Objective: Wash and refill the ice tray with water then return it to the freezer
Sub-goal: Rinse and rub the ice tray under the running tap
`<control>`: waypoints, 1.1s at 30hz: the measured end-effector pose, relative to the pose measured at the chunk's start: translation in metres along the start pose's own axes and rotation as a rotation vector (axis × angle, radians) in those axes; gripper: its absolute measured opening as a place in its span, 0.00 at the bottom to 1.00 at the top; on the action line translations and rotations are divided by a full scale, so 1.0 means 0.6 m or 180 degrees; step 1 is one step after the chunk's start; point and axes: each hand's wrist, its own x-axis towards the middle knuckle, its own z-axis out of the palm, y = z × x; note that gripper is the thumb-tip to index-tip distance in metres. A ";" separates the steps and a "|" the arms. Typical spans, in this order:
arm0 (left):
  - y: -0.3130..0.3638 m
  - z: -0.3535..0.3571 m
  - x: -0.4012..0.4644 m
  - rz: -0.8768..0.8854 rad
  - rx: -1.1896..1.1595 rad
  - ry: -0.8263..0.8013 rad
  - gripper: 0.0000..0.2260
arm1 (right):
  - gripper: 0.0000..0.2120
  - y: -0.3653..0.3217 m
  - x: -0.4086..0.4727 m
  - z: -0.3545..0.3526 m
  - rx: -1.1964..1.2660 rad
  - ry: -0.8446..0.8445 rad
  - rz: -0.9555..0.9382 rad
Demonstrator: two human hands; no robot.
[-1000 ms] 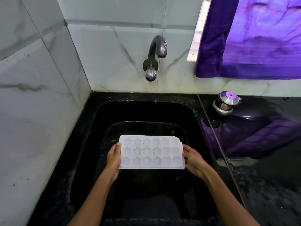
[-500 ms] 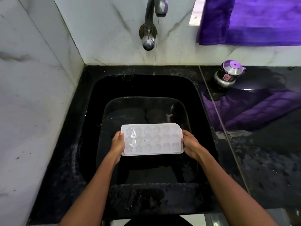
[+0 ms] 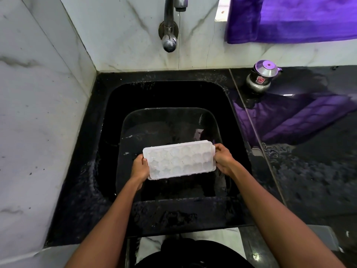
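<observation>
Head cam: both hands, left (image 3: 139,168) and right (image 3: 224,158), grip the ice tray (image 3: 179,159) by its short ends over the sink (image 3: 108,105); fingertips hidden underneath, tap (image 3: 171,20) top cropped.

The red label (image 3: 260,80) on the steel pot (image 3: 260,78) is too small to read.

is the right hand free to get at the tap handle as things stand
Probably not yet. The right hand grips one end of the ice tray, with the left hand on the other. Nothing blocks the way to the tap handle on the back wall; it would have to let go first.
</observation>
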 end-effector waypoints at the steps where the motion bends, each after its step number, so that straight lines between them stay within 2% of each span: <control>1: -0.001 -0.001 -0.002 0.0032 0.0045 0.0001 0.13 | 0.14 0.002 -0.001 -0.001 0.0020 0.0020 -0.0028; 6: -0.010 -0.006 -0.010 0.0234 0.0209 0.0005 0.11 | 0.15 0.022 0.002 -0.006 0.0023 0.0036 -0.0038; 11: -0.008 -0.008 -0.012 0.0473 0.0414 0.0005 0.11 | 0.18 0.039 0.006 0.000 0.0139 0.0275 -0.0012; 17: 0.007 -0.017 -0.016 0.0877 0.0688 0.0010 0.08 | 0.20 0.026 -0.004 -0.003 0.0151 0.0542 -0.0310; 21: 0.022 -0.033 -0.017 0.1194 0.0680 0.0073 0.06 | 0.20 -0.002 -0.011 -0.009 0.0489 0.0555 -0.0636; 29: 0.104 -0.072 -0.038 0.1575 -0.0047 0.0505 0.10 | 0.21 -0.096 -0.043 -0.036 0.0521 0.0544 -0.1375; 33: 0.175 -0.097 -0.077 0.1962 -0.0533 0.0703 0.13 | 0.22 -0.157 -0.068 -0.052 0.0857 0.0374 -0.1927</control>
